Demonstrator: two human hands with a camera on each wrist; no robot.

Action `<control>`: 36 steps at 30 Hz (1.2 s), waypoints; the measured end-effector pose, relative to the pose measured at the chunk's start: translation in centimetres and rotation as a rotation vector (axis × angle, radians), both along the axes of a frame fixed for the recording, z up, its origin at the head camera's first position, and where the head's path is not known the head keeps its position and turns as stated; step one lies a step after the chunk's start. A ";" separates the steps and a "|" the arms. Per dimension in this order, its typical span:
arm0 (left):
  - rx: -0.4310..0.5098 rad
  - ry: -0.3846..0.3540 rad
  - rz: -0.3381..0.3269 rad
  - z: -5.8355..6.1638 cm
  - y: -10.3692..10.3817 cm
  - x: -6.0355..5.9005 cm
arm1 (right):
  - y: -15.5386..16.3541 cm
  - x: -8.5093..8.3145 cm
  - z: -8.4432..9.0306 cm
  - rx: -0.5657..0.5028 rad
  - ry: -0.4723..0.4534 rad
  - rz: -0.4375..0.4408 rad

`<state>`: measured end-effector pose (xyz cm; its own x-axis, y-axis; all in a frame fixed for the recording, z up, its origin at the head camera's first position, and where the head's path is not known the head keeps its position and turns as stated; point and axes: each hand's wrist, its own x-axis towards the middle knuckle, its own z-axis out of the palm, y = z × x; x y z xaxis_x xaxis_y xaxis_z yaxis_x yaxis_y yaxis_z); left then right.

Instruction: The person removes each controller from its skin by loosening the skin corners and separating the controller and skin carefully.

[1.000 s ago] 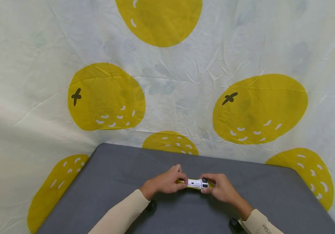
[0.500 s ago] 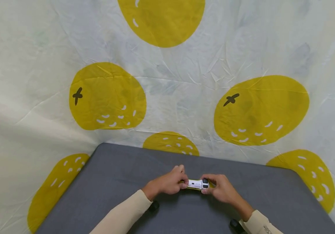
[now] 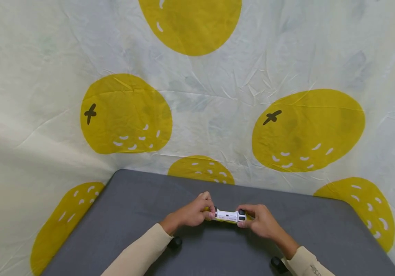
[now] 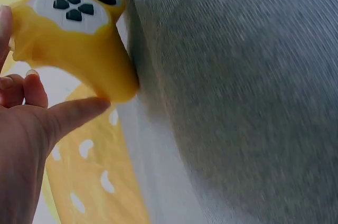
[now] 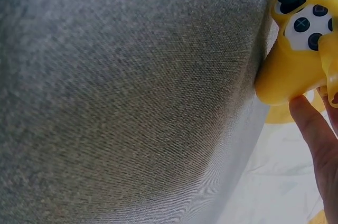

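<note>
A white game controller in a yellow silicone cover is held between both hands, close over the grey table. Its white back and black triggers face up in the head view, with yellow showing along the lower edge. My left hand pinches the cover at the left end, its thumb at the tip of the grip in the left wrist view. Around the right end, my right hand holds the controller, thumb in front and fingers behind. In the right wrist view a loose yellow flap of the cover stands away from the buttons.
The grey cloth-covered table has rounded far corners. Behind and beside it hangs a white curtain printed with yellow fruit. Black devices sit under both wrists.
My left hand has shifted left and slightly up, and more of the controller's white back and its left black trigger now shows. The right hand stays nearly still.
</note>
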<state>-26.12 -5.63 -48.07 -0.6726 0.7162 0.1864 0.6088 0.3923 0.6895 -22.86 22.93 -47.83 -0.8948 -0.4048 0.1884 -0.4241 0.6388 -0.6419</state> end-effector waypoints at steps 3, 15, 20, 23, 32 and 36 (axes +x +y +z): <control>0.008 -0.022 0.014 0.1 -0.4 -0.1 | 0.0 -0.1 -0.1 -0.004 0.001 -0.002; -0.027 -0.006 0.026 -0.6 -1.9 -0.6 | 0.0 -0.2 0.1 0.015 -0.040 -0.013; -0.071 -0.032 0.041 -0.7 -2.2 -0.7 | 0.0 -0.1 0.2 0.007 -0.036 -0.009; -0.103 -0.022 0.041 -0.7 -2.3 -0.7 | 0.0 0.0 0.3 0.010 -0.035 -0.006; -0.245 0.060 0.053 -0.7 -2.6 -0.9 | -0.1 0.1 0.5 0.008 -0.055 -0.012; -0.310 0.089 0.082 -0.8 -2.6 -0.9 | -0.1 0.1 0.5 0.014 -0.050 -0.010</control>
